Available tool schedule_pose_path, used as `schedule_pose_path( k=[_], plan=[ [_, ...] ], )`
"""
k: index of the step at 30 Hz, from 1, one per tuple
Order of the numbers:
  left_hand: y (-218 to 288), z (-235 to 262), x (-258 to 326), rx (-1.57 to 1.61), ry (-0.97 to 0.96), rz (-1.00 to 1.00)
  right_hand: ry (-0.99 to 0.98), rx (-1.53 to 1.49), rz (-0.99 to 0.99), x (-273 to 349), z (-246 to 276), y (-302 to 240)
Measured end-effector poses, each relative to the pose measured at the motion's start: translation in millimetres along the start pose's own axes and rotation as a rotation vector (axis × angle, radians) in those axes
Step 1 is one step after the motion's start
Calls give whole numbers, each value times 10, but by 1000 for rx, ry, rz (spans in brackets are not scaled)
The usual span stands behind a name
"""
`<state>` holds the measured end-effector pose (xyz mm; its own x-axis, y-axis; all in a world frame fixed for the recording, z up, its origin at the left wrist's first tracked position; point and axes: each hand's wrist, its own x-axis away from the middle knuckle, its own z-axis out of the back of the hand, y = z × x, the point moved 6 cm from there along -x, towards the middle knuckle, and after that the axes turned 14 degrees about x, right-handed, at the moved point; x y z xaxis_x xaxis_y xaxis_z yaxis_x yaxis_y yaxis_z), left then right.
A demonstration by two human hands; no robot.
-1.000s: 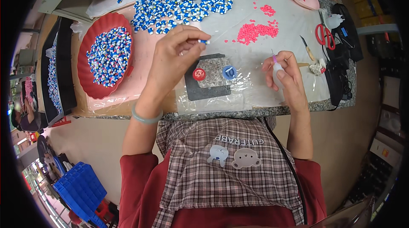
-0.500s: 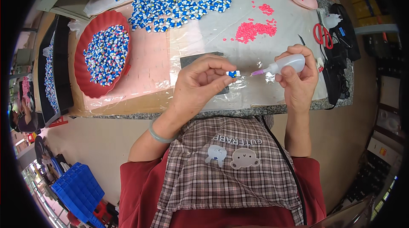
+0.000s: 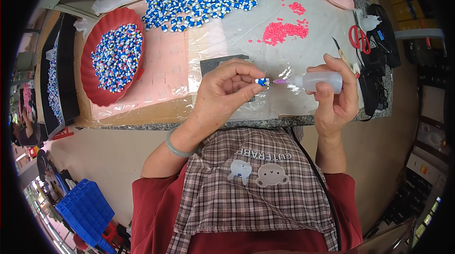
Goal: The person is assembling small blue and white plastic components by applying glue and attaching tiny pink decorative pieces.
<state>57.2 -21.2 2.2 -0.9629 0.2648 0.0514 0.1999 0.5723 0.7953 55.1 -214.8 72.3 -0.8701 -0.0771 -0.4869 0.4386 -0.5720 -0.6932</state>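
Between the thumb and fingertips of my left hand (image 3: 231,85) is a small blue-and-white figurine (image 3: 262,82) with a touch of yellow. My right hand (image 3: 335,95) is closed around a translucent squeeze bottle (image 3: 322,82), held nearly level. Its purple needle tip (image 3: 280,82) points left, close to the figurine; whether they touch I cannot tell. A dark grey mat (image 3: 208,65) lies beneath my left hand, partly hidden. Beyond my hands, small pink pieces (image 3: 284,32) lie in a loose heap, and many similar blue-and-white figurines (image 3: 199,5) are spread at the back.
A red scalloped bowl (image 3: 87,71) full of figurines stands at the left. Red-handled scissors (image 3: 359,40) and a pointed tool (image 3: 337,46) lie at the right, near black cables (image 3: 379,88). The granite table edge (image 3: 294,122) runs in front of me. A blue crate (image 3: 85,211) is at lower left.
The bottle has turned from a slant to nearly level, and its tip has moved left, closer to the figurine. The figurine has tilted slightly in my left fingers.
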Motion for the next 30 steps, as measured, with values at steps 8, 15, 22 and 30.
schedule_pose_path(
  k=[8,15,22,30],
  plan=[
    [-6,-5,-6,6,-3,3,8,58,48,1,11,-50],
    [-13,-15,-9,19,6,8,0,90,104,-11,9,-80],
    [-19,-11,-5,-10,7,13,-14,122,135,0,1,-150],
    [-9,-6,-19,-58,4,-13,-2,236,302,-29,-20,-247]
  ],
)
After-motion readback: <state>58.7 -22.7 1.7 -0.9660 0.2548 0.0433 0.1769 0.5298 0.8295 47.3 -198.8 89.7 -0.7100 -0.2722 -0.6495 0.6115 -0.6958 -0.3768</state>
